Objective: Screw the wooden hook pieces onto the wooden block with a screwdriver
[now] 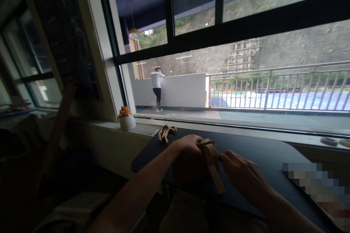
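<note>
A wooden piece [212,164] made of joined sticks stands on the dark table [262,149] in front of me. My left hand [188,145] is curled over its top end. My right hand [240,173] pinches it from the right side, fingers closed on the wood. One long stick of the piece slants down toward me. A small pile of more wooden parts [166,133] lies at the table's far left corner, beyond my left hand.
A white jar with an orange lid [126,117] stands on the sill above a radiator. A large window [246,40] fills the wall ahead; a person [157,88] stands outside by a railing. Small round objects [329,141] lie on the sill at right.
</note>
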The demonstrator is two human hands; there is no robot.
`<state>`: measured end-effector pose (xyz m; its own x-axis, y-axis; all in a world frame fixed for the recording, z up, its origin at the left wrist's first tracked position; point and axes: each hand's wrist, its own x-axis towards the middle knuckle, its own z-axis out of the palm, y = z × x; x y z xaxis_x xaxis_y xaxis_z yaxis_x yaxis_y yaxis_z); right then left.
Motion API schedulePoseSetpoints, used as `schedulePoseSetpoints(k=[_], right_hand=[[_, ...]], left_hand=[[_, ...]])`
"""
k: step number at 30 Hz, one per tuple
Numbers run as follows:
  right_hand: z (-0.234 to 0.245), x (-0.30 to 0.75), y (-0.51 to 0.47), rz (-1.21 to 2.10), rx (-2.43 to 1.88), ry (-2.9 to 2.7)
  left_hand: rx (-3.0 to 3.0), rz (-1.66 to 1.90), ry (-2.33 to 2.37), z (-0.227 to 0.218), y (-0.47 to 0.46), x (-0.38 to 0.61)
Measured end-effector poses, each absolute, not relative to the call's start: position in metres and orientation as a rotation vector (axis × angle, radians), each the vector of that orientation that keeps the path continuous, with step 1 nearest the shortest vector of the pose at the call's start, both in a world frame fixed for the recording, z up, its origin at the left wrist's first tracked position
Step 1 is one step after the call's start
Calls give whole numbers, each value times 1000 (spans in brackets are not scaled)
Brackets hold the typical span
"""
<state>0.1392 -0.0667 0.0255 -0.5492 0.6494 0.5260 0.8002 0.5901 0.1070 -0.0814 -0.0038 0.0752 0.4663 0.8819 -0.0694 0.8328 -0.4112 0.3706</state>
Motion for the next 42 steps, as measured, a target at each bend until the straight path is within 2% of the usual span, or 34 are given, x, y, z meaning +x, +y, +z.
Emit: schedulePoseSetpoints(k=[10,23,36,42], right_hand=[[8,144,-61,-476,-1184,-2343],[13,134,-62,-453,-1206,-2355],[21,138,-53,-193,-1391,-2250],[26,136,-58,-209,-1297,-2309]], left_hand=[[2368,189,1534,76,-10,-72],[2409,104,1649,77,-10,-66],[2506,38,1834,67,-16,-64],[2481,-23,1935,70,-17,-54]])
